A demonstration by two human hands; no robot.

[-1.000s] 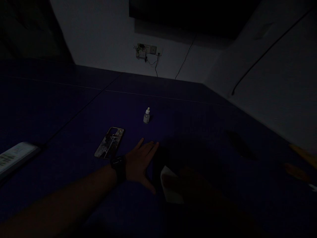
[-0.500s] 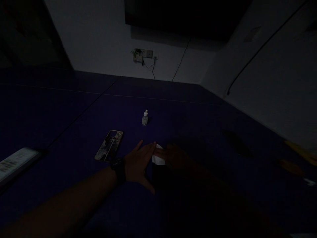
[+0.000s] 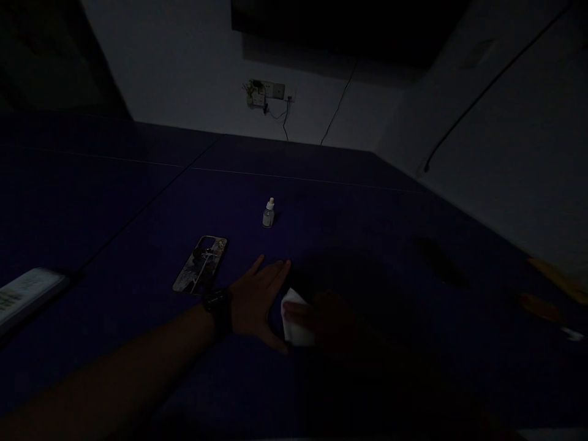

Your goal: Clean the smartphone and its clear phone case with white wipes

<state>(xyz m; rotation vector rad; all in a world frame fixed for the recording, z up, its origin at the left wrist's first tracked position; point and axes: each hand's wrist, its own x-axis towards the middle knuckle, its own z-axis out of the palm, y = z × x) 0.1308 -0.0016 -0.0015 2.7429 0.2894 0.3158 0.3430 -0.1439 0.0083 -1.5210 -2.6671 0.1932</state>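
Note:
My left hand [image 3: 257, 301], with a black watch [image 3: 218, 305] on its wrist, lies flat with thumb and fingers spread. A dark edge shows between its thumb and forefinger; what lies there is too dark to make out. Close on its right, my right hand [image 3: 328, 315] presses a folded white cloth or tissue [image 3: 296, 331] down with its fingers. Deep shadow hides most of the right hand and forearm. A picture-covered phone case [image 3: 200, 264] lies left of my left hand. Beyond both hands stands a small dropper bottle [image 3: 268, 215] with a white top.
A white box-like item [image 3: 30, 297] sits at the far left of the dark blue surface [image 3: 229, 196]. On the right are a dark flat object [image 3: 438, 260] and orange-yellow items [image 3: 558, 278]. Sockets with cables [image 3: 271, 92] are on the back wall under a dark screen [image 3: 349, 27].
My right hand has drawn the white cloth or tissue back toward me, away from the left fingertips. My left hand has stayed in place. The view has tilted slightly.

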